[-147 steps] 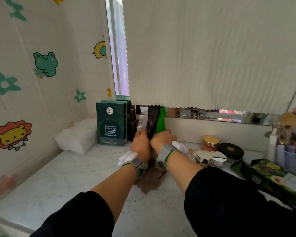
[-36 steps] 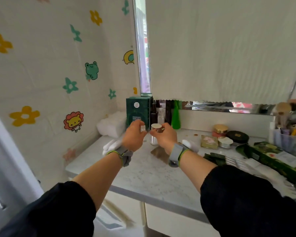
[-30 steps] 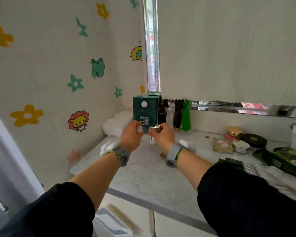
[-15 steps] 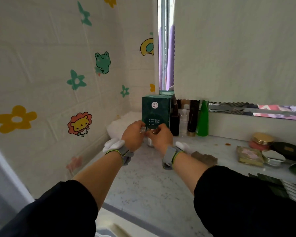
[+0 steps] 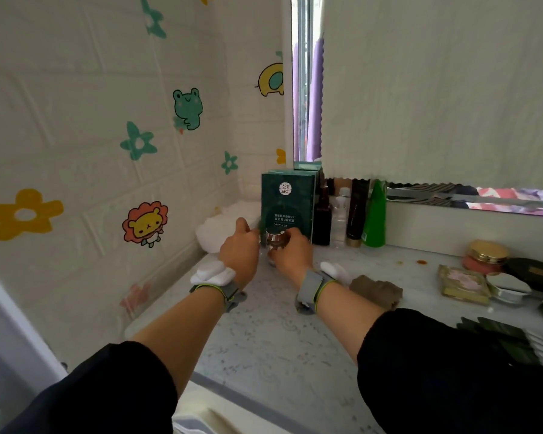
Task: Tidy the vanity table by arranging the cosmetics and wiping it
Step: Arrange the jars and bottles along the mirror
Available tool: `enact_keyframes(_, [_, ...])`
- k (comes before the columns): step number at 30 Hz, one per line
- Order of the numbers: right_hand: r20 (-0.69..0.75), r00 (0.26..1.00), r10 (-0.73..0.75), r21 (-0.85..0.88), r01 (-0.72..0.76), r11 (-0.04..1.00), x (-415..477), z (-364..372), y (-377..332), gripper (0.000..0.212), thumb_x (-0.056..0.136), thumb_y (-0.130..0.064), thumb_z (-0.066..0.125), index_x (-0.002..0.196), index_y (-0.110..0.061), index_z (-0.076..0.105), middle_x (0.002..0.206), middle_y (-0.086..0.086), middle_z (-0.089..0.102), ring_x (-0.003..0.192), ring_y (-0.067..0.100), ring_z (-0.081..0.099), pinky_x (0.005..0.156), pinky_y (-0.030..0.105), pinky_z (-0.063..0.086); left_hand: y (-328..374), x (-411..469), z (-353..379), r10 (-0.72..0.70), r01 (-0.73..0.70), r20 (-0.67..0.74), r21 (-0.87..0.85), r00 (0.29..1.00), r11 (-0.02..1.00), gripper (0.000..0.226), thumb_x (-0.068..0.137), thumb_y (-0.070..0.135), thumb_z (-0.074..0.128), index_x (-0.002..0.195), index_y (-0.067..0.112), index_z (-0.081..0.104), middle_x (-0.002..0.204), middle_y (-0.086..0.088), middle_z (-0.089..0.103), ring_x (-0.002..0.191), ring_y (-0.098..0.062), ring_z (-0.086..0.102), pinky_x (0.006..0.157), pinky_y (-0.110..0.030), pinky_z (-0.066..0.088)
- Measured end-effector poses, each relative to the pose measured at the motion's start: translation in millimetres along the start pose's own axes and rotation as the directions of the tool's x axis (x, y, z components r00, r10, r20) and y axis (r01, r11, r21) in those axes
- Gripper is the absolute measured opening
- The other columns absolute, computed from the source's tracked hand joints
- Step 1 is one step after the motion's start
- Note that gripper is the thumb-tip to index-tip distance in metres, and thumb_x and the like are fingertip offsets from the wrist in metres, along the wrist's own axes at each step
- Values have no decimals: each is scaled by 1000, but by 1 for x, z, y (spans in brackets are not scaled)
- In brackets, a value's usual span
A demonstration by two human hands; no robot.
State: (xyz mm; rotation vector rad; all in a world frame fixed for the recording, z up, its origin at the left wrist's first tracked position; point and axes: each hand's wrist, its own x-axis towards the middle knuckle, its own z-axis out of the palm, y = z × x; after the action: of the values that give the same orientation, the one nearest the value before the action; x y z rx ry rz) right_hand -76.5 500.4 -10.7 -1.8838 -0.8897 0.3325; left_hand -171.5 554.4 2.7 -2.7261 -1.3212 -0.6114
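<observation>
head view: your right hand [image 5: 290, 252] curls its fingers round the lid of one jar [image 5: 276, 237] before one box [image 5: 287, 198], back left of the tabletop [image 5: 279, 339]; whether the left hand [image 5: 240, 250] grips it cannot be told. four bottles [image 5: 373, 214] stand lined up, loose cosmetics [image 5: 461, 285] wait at right. one cloth [image 5: 376, 291] lies unused, two stains [image 5: 420, 262] unwiped.

Silver-capped jar [image 5: 276, 238] upright before green box [image 5: 287, 202].
</observation>
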Motion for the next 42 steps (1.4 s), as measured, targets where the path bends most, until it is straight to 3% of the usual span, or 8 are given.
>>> enact_keyframes(15, [31, 999, -19, 103, 16, 995, -7, 5, -3, 43, 82, -16, 72, 121, -11, 56, 123, 13, 58, 114, 30, 56, 100, 39, 46, -5, -10, -6, 30, -27, -30, 102, 999, 994, 37, 92, 5, 56, 127, 12, 47, 116, -9, 38, 73, -32, 59, 65, -39, 54])
enact_keyframes(20, [59, 998, -14, 97, 9, 995, -9, -2, -5, 46, 79, -10, 71, 123, -13, 55, 123, 12, 60, 115, 29, 57, 101, 40, 46, -3, -14, -11, 19, -17, -28, 58, 999, 998, 47, 85, -3, 59, 127, 11, 47, 119, -9, 38, 76, -31, 59, 65, -37, 53])
enact_keyframes(29, [15, 999, 33, 63, -34, 997, -25, -48, -16, 52, 84, -18, 70, 129, -7, 47, 130, 16, 51, 116, 32, 53, 97, 37, 45, 26, -33, -38, -37, 33, -42, -85, 998, 996, 43, 91, 3, 52, 132, 13, 45, 125, -10, 41, 88, -38, 60, 73, -41, 48])
enact_keyframes(37, [-61, 998, 28, 4, -27, 1000, -58, -106, -14, 41, 87, -19, 67, 124, -7, 54, 121, 12, 58, 113, 30, 55, 91, 35, 45, 63, -62, -60, -4, -12, -83, -190, 997, 982, 29, 95, 22, 50, 122, 11, 48, 124, -10, 44, 90, -41, 58, 77, -47, 51])
enact_keyframes(40, [-79, 997, 2, -32, -5, 999, -70, -128, -10, 24, 89, -14, 63, 113, -12, 58, 112, 11, 57, 109, 25, 54, 85, 32, 43, 78, -73, -69, 34, -51, -103, -171, 994, 984, 29, 95, 22, 49, 122, 11, 50, 124, -10, 45, 96, -41, 57, 80, -45, 48])
enact_keyframes(42, [-88, 996, 3, -52, -8, 999, -81, -147, -6, 30, 90, -10, 61, 120, -7, 60, 123, 10, 59, 116, 28, 54, 90, 32, 44, 90, -82, -74, 63, -80, -94, -188, 994, 979, 28, 95, 22, 48, 122, 12, 51, 126, -10, 45, 100, -40, 56, 81, -46, 47])
